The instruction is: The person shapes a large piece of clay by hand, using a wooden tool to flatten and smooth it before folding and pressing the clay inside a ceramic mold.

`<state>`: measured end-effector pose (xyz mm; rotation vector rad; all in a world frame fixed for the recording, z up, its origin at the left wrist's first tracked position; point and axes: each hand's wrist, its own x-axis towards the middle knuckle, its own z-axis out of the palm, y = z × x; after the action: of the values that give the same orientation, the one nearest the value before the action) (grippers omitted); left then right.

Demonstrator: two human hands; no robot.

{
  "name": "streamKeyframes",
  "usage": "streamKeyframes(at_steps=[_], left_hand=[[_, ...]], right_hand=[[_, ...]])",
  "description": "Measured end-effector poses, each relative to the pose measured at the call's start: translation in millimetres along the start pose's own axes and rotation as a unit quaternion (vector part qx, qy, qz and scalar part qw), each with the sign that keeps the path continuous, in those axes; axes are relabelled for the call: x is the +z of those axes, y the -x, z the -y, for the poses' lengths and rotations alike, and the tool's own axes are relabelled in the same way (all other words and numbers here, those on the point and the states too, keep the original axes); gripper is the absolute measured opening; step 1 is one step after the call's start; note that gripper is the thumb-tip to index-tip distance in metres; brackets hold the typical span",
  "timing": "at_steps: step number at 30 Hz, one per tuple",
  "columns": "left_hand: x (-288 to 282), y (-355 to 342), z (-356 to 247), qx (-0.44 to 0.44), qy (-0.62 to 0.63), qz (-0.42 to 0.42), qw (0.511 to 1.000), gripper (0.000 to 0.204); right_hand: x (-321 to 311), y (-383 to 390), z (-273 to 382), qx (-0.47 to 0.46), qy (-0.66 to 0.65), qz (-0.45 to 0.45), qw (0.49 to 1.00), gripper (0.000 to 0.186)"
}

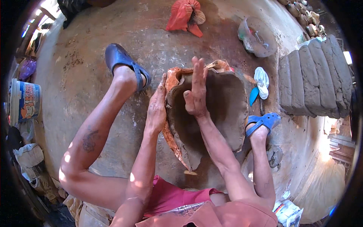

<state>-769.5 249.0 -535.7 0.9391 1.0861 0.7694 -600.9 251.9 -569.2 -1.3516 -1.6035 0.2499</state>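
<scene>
Dusty concrete floor, person seated w/ a clay slab (223,109) draped in an orange mould (172,81) btwn the feet. Left hand (155,109) flat on outer rim, fingers extended, nothing gripped; right hand (196,92) open, pressing inside. Best: brace outside, press evenly, no thin spots.

Warm daylight enters from the right, glaring at the far-right rim; fisheye edges bend, darken and blur.

Bare floor (87,79) open left of the clay mould (211,113); stacked clay slabs (315,81), plastic tub (257,36) crowd the right
</scene>
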Motion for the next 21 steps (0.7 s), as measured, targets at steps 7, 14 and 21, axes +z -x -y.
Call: streamKeyframes(at_steps=[7,14,21], left_hand=[[7.5,3.0,-17.2,0.051,-0.059,-0.011,0.997,0.069],[28.2,3.3,-26.3,0.029,-0.089,-0.021,0.995,0.062],[14.4,-15.2,-21.9,0.184,-0.172,-0.056,0.966,0.096]], right_hand=[[21.0,-17.3,-9.3,-0.116,0.134,-0.121,0.977,0.079],[-20.9,-11.5,-45.6,-0.153,0.239,-0.061,0.957,0.067],[-93.5,-48.1,31.6,-0.007,0.318,-0.171,0.933,0.059]])
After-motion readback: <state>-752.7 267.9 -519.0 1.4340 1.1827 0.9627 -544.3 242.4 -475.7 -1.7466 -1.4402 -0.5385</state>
